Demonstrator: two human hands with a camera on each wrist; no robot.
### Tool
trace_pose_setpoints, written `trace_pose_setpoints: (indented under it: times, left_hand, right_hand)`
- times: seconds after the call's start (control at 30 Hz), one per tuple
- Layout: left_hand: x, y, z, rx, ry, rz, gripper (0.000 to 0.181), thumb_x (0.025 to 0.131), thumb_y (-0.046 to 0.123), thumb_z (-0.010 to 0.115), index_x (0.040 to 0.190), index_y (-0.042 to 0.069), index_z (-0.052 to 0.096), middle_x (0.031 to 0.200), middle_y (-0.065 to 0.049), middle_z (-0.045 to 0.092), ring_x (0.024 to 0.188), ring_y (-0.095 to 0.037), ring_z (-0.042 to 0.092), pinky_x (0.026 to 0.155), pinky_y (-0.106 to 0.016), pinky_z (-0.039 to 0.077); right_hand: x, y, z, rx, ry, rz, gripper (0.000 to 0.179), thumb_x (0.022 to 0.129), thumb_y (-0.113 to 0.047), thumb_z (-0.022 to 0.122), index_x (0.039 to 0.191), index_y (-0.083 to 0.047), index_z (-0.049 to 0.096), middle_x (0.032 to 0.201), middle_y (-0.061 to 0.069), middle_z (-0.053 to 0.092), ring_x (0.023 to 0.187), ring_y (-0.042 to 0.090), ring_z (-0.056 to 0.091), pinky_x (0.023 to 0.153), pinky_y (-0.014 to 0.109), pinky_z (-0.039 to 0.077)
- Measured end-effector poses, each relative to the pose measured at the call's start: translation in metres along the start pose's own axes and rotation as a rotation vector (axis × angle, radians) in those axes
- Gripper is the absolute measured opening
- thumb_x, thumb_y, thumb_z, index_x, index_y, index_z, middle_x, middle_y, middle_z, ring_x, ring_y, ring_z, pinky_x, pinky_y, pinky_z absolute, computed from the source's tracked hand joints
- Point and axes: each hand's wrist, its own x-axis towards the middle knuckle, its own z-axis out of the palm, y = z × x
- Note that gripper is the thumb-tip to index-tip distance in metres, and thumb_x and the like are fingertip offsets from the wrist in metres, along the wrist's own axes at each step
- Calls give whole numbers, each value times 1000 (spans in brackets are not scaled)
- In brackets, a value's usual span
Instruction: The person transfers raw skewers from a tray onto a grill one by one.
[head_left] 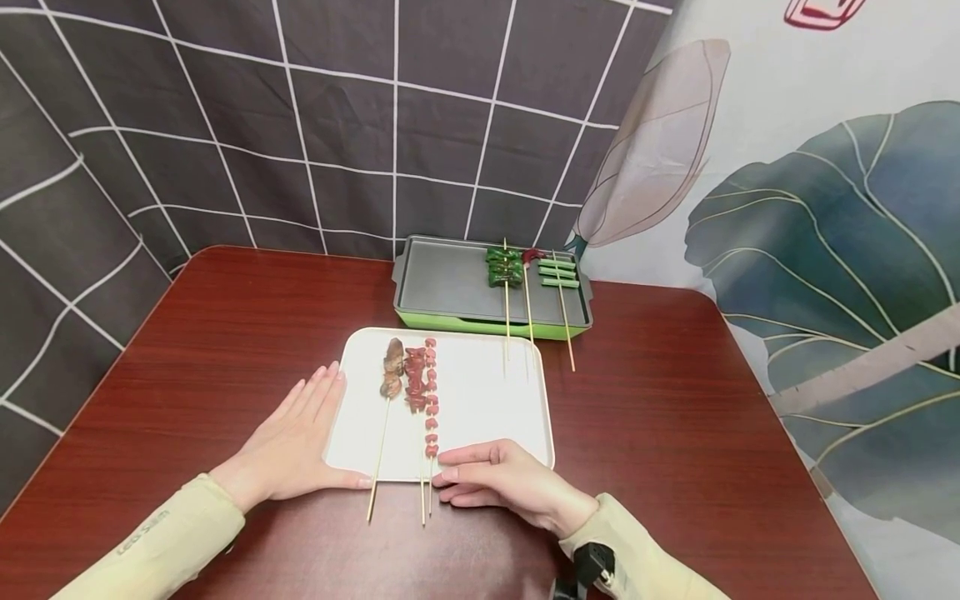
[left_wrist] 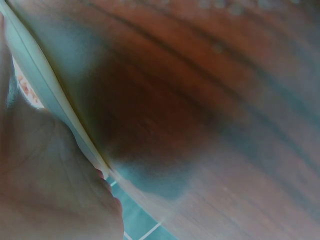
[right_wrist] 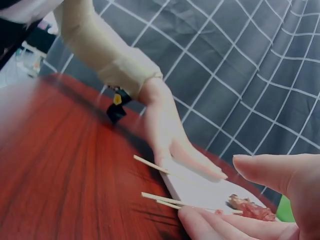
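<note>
A white tray (head_left: pixel 495 400) lies on the table, bearing three skewers whose sticks stick out over its front edge. Leftmost is a skewer of brown browned pieces (head_left: pixel 392 367); beside it lie a dark red meat skewer (head_left: pixel 416 379) and a skewer of small pink-red pieces (head_left: pixel 431 410). My left hand (head_left: pixel 300 437) rests along the tray's left edge, fingers straight and thumb at the front corner. At the front edge is my right hand (head_left: pixel 510 483), fingertips beside the pink-red skewer's stick. In the right wrist view its thumb (right_wrist: pixel 265 170) stands apart from the fingers, with no stick between.
Behind the tray stands a green-sided grill with a grey top (head_left: pixel 442 279). On its right part lie a green pepper skewer (head_left: pixel 504 267), a skewer with a dark red piece (head_left: pixel 532 256) and a green stalk skewer (head_left: pixel 558 271). A checked curtain (head_left: pixel 337 125) hangs behind the table.
</note>
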Motion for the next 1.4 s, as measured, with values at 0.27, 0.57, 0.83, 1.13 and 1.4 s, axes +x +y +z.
trace_pose_setpoints:
  times: [0.27,0.57,0.83,1.13,1.4]
  left_hand:
    - [0,0,0,2,0,1,141,70,94,53,155,-14,22,163,-30,15,150,-44,17,120,-55,17]
    - [0,0,0,-3,-1,-6,141,70,95,53,155,-13,22,163,-30,15,150,-44,16,120,-55,17]
    - [0,-1,1,2,-7,3,141,71,94,53,155,-14,20,164,-30,13,151,-43,14,121,-53,14]
    - [0,-1,0,-3,-9,1,141,70,94,54,155,-14,20,164,-30,14,151,-43,14,121,-53,15]
    - [0,-1,-1,-6,-12,1,141,71,94,53,155,-14,21,163,-30,14,150,-44,15,120,-55,16]
  right_hand:
    - [3,0,2,59,10,9,44,98,-7,65,135,15,54,121,23,68,101,30,72,89,36,57]
    - [5,0,2,181,-22,63,47,100,-6,62,140,14,49,125,27,65,101,29,72,91,37,56]
    - [6,0,-2,172,-8,46,45,98,-4,64,138,14,52,111,17,71,84,16,73,82,29,59]
    - [5,-2,-5,141,49,21,47,95,1,65,138,14,52,91,7,72,77,10,71,73,22,59]
    - [-4,-1,-7,142,32,62,47,95,2,62,140,11,51,100,9,73,83,18,74,74,28,60]
